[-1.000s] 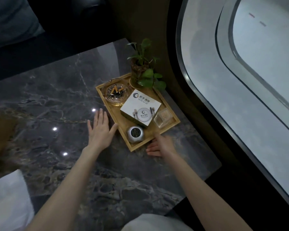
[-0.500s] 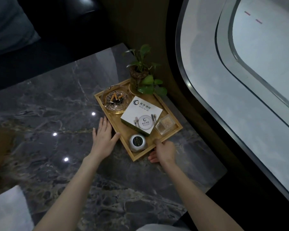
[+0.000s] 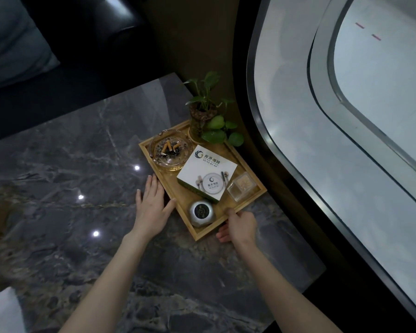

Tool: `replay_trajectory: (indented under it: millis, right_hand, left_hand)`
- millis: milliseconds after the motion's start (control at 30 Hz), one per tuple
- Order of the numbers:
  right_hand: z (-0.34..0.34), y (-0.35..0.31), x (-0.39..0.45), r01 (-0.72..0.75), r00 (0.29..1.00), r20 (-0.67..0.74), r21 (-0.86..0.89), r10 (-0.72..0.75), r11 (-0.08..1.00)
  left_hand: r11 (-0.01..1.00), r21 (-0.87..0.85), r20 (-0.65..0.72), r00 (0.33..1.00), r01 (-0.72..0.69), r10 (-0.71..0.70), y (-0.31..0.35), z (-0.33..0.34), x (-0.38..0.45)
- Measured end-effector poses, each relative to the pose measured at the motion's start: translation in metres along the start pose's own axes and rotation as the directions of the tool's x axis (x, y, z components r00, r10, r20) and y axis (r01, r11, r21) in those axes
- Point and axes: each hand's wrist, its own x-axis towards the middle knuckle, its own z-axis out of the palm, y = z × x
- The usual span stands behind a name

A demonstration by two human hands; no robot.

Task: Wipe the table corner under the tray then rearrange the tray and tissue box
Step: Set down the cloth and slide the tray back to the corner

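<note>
A wooden tray (image 3: 183, 207) lies on the far right corner of the dark marble table (image 3: 82, 212). On it are a white tissue box (image 3: 207, 173), a glass ashtray (image 3: 169, 150) with cigarette butts, a round silver device (image 3: 202, 213), a small clear box (image 3: 241, 186) and a potted plant (image 3: 208, 116). My left hand (image 3: 151, 207) lies flat against the tray's left rim, fingers apart. My right hand (image 3: 238, 225) grips the tray's near right rim, thumb on top and fingers beneath.
A dark wall and a curved window frame (image 3: 269, 140) run close along the tray's right side. A black sofa (image 3: 87, 44) stands beyond the table. A white cloth (image 3: 0, 311) shows at the lower left corner.
My right hand has closed on the tray's near right rim, thumb over the edge. My left hand has moved in against the left rim.
</note>
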Motion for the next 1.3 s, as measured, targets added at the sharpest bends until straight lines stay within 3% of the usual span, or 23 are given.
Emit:
replay_trajectory:
  millis: [1300]
  right_hand:
    - [-0.010, -0.018, 0.016, 0.009, 0.999, 0.036, -0.017, -0.009, 1.000]
  left_hand:
    - [0.996, 0.045, 0.057, 0.995, 0.083, -0.085, 0.025, -0.006, 0.020]
